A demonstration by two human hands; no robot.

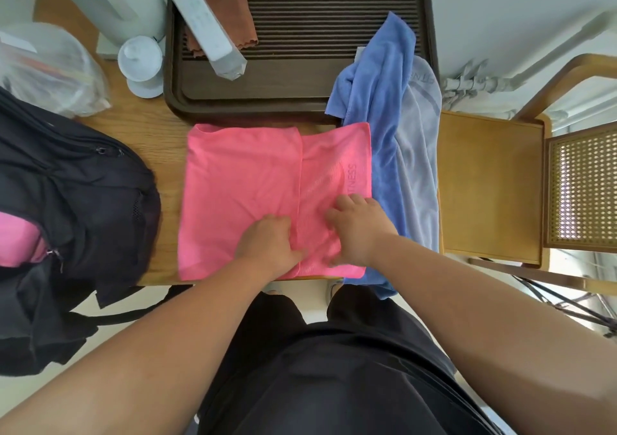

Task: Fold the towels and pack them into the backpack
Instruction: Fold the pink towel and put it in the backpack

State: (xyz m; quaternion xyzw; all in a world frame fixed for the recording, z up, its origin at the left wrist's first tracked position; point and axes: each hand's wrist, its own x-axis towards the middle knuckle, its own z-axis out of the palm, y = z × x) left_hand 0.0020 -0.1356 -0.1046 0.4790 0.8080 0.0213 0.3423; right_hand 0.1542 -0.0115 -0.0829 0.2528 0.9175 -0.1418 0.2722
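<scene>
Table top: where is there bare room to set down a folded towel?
The table is bare in a strip between the backpack and the pink towel, and the tray has open ribs. The back left, with plastic bag and white cup, is crowded; the blue towel covers the right edge.

"TNESS" runs in tone-on-tone print along the right edge of the pink towel (247, 197) on the bench (170, 144), the word's start lost at the right hand (359, 231). Darker lettering on the pale grey towel (419, 167) (far right) is cut by a fold and cannot be read.
</scene>
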